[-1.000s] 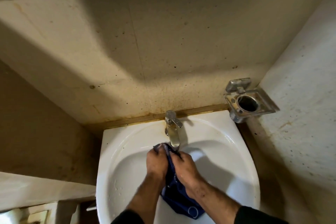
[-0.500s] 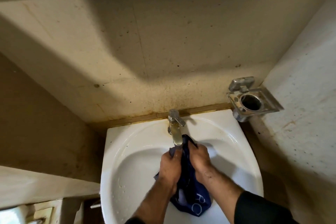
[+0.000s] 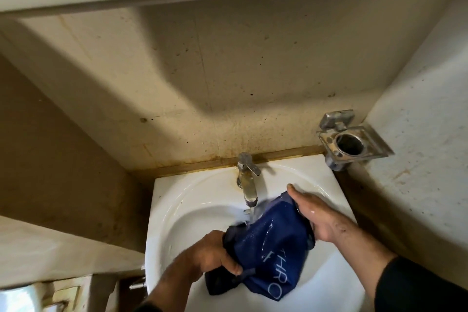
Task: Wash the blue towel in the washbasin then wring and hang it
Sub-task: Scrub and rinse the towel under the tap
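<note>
The left hand [image 3: 215, 251] grasps the near-left edge of the blue towel [image 3: 271, 248]. The right hand [image 3: 311, 213] grips its far-right edge at 2 o'clock. The towel is stretched between them inside the white washbasin [image 3: 177, 210], wet and shiny, with pale letters. Bare basin lies at 9 o'clock. At 12 o'clock the tap [image 3: 247, 180] pours water on it.

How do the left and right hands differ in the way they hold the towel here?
The left hand has its fingers curled, gripping a bunched edge of the blue towel; the right hand lies flatter, its fingers extended along the opposite edge. The left hand is low in the washbasin; the right hand is higher, nearer the tap. Both hold the towel spread under the water.
</note>
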